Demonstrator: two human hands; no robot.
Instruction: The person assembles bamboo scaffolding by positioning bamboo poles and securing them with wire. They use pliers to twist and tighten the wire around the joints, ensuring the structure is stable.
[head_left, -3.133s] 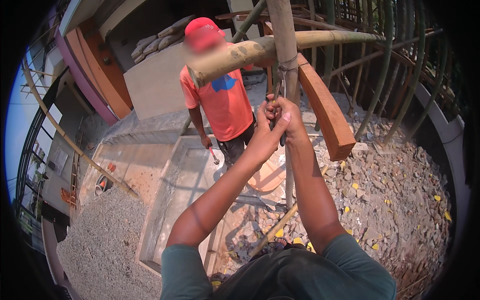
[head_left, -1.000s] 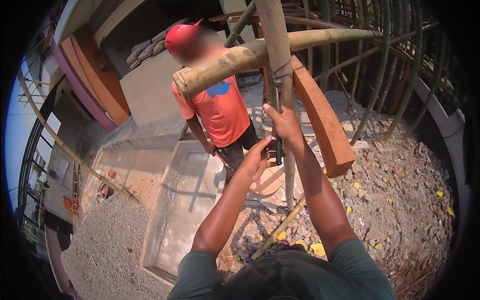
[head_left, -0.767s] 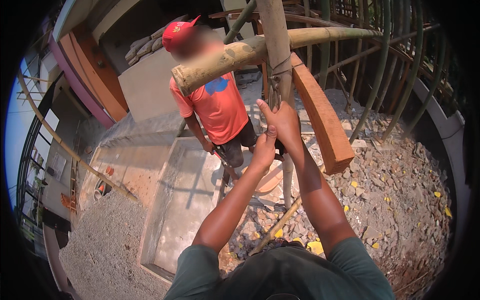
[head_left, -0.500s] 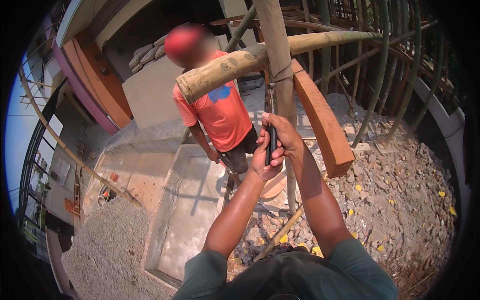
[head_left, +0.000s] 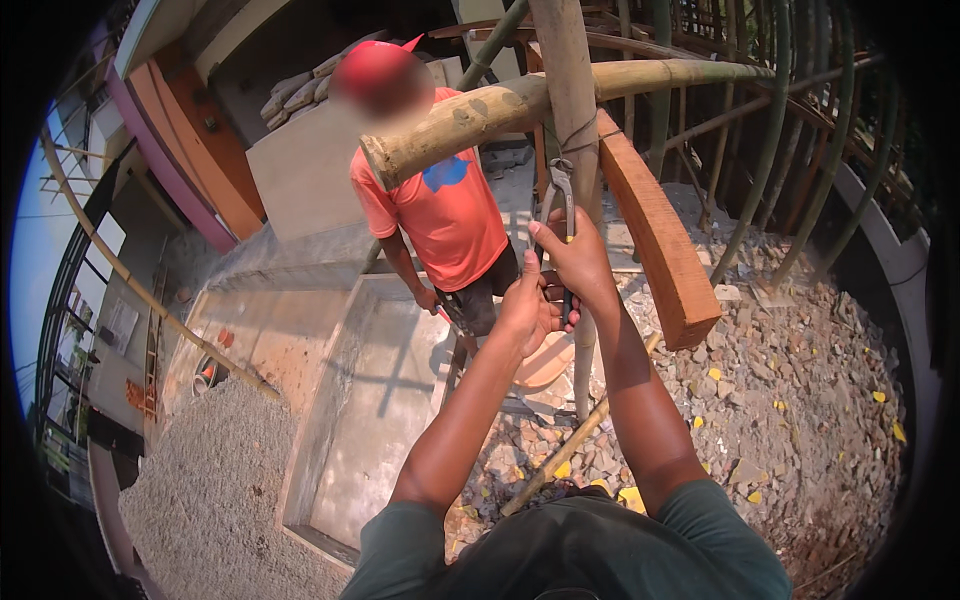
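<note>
A pair of metal pincers with dark grips stands upright, its head against the upright bamboo pole just below a wire tie. Its handles are spread apart. My right hand is closed round the right handle. My left hand grips the left handle, its thumb pointing up along it and its fingers loosely curled. Above the pincers, a thick bamboo pole crosses the upright one. A reddish squared timber slopes down toward me to the right of the joint.
A co-worker in an orange shirt and red cap stands beyond the joint, a hand low by a tool. At left are a concrete trough and a gravel heap. Broken rubble covers the right. Several bamboo props stand behind.
The pincers' handles have gone from pressed together to spread apart, and my hands have parted slightly with them. The co-worker's head has turned a little.
</note>
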